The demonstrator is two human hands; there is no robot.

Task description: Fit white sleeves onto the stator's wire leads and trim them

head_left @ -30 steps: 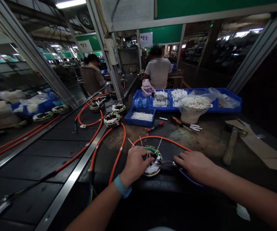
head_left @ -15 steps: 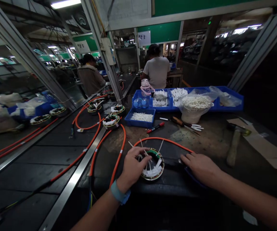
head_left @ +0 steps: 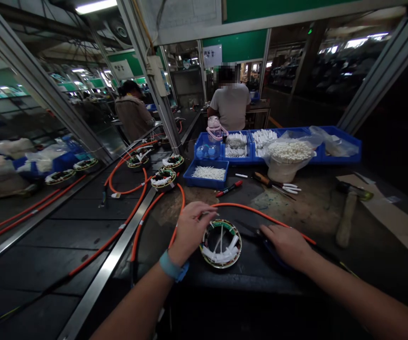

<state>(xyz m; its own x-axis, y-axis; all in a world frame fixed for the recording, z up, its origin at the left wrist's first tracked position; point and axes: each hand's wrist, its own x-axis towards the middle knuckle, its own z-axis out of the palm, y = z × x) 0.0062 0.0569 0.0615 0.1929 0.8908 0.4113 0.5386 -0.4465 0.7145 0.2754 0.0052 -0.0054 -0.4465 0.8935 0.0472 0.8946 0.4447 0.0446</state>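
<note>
A ring-shaped motor stator [head_left: 221,259] lies on the dark bench in front of me, with white sleeves along its near side and thin white cable ties [head_left: 221,238] inside its opening. My left hand [head_left: 194,224] is over the stator's upper left rim, thumb and fingers pinched together. Something small and pale shows at the fingertips, too blurred to name. Right of the stator, my right hand [head_left: 289,245] is wrapped round blue-handled scissors [head_left: 248,227], whose dark blades point left towards the ring. An orange sleeved cable [head_left: 257,210] curves behind both hands.
Beyond the hands are a blue tray [head_left: 206,175] of white ties, a red marker [head_left: 229,188], a screwdriver [head_left: 260,178], a bag-lined tub [head_left: 282,163] and blue bins [head_left: 239,158]. A hammer [head_left: 347,217] lies right. More stators [head_left: 163,178] sit left. Two people work beyond.
My left hand has lifted up and left off the stator. Tie ends that stuck up past the rim no longer show there. The right hand has shifted slightly left with the scissors, blades now visible.
</note>
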